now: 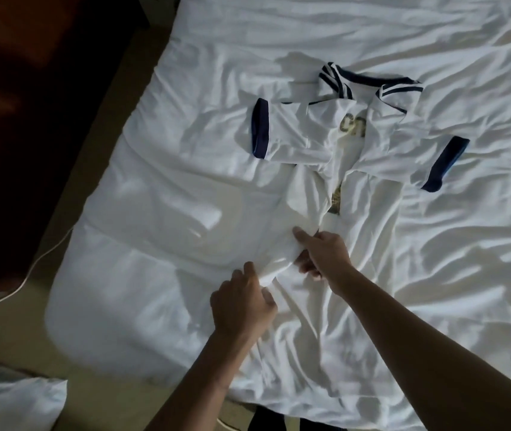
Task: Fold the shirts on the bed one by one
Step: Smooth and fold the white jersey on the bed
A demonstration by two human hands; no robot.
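Head view: a white shirt (307, 150) with navy trim lies on the bed (185, 57), collar at its far end and sides drawn in toward its middle. At the shirt's near hem, the left hand (243, 301) and right hand (322, 256) each pinch bunched fabric with curled fingers, probably to lift the hem toward the collar. No container shows. A pillow (8, 399) lies well left of the shirt, off the bed.

The shirt (297, 135) bears a gold print (353, 126), mostly folded under and unreadable.
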